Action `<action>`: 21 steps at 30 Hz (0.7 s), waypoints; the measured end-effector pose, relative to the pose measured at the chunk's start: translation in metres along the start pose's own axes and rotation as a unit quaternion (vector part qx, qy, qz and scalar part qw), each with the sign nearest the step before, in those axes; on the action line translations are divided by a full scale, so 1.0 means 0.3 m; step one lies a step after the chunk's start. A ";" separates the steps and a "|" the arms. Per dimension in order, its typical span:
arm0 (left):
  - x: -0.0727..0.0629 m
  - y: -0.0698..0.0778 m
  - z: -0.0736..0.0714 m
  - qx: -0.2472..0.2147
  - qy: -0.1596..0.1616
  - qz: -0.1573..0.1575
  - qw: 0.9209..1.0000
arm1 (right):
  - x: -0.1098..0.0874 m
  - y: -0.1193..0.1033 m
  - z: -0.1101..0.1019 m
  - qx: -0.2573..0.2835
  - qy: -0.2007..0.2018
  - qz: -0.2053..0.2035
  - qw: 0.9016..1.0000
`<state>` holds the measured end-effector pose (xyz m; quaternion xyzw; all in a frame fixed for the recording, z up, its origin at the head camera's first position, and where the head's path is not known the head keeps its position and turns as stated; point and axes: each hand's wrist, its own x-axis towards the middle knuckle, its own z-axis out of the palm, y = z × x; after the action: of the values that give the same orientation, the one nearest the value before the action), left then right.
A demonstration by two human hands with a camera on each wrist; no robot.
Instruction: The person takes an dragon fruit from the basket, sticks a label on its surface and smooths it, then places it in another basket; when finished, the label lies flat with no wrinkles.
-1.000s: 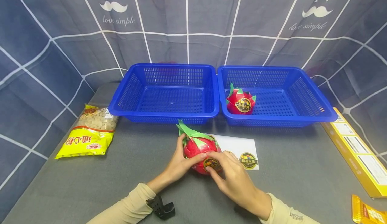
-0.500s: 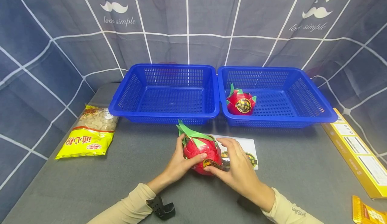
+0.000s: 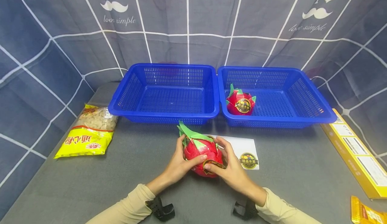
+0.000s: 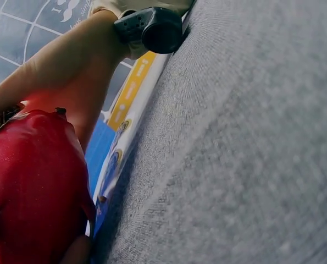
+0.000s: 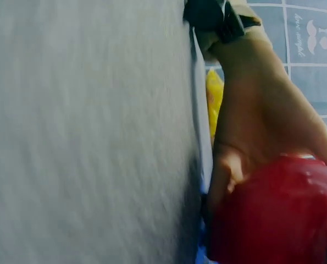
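Observation:
A red dragon fruit [image 3: 201, 148] with green leaf tips sits on the grey table, held between both hands. My left hand [image 3: 176, 163] grips its left side, thumb across the front. My right hand [image 3: 234, 170] curls round the right side, its thumb pressing a dark round sticker [image 3: 218, 163] onto the lower front. That sticker is partly covered by the thumb. Just behind and to the right lies a white sheet [image 3: 237, 143] bearing a similar round sticker [image 3: 249, 161]. The fruit's red skin [image 4: 34, 187] fills the lower corner of the left wrist view.
Two blue baskets [image 3: 163, 114] [image 3: 281, 119] stand side by side behind the hands. The right one contains another stickered dragon fruit [image 3: 237, 98]. A yellow bag of pasta [image 3: 87, 133] lies left; a long yellow box [image 3: 353, 150] and an orange packet [image 3: 367, 212] lie right.
My right hand has gone from pinching at the fruit's front to wrapping its right side. The sticker, lifted at its right end half a second ago, now lies against the skin. The left hand stays put.

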<state>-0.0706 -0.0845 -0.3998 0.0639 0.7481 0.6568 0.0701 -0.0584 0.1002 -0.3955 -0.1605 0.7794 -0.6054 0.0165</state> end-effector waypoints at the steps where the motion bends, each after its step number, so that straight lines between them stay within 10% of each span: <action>1: -0.001 0.001 0.000 -0.001 0.001 0.000 1.000 | -0.001 0.002 0.002 0.018 -0.007 0.002 1.000; 21: -0.019 0.015 0.017 -0.065 -0.001 0.042 0.997 | -0.022 -0.011 0.014 0.119 -0.049 0.088 0.988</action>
<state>-0.0640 -0.0802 -0.3958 0.0915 0.7006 0.7061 0.0476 -0.0506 0.0973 -0.3947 -0.1178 0.7112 -0.6812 0.1274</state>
